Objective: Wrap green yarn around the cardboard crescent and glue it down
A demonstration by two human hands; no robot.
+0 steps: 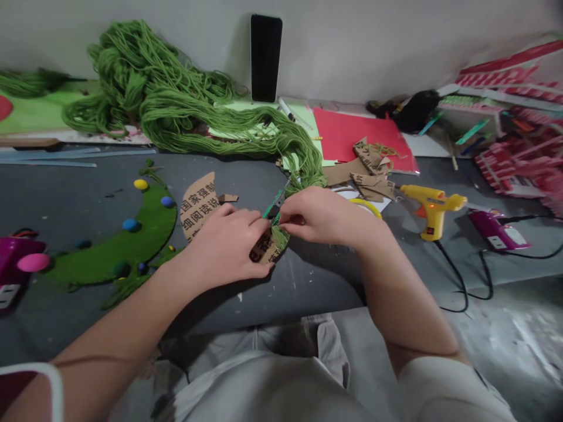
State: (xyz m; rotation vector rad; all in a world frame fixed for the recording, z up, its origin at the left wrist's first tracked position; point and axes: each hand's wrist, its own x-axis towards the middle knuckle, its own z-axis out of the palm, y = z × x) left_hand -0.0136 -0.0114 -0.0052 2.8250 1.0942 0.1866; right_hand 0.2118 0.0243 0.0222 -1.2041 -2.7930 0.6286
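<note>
My left hand (231,243) is closed over a small printed cardboard piece (266,249) near the table's front edge. Green yarn covers the right end of that piece. At this end the fingertips of my right hand (323,217) pinch green yarn (280,236). A large loose skein of green yarn (176,114) trails from the back of the table down to my right hand. Just beyond my fingers lies a slim green and black object (273,208), partly hidden. A curved cardboard cutout (199,202) rests behind my left hand.
On the left lies a green crescent (109,243) with coloured balls, beside a purple power strip (13,272). A yellow glue gun (433,205), cardboard scraps (373,170) and another purple power strip (499,230) are on the right. A phone (266,58) leans against the wall, near red sheets (360,132).
</note>
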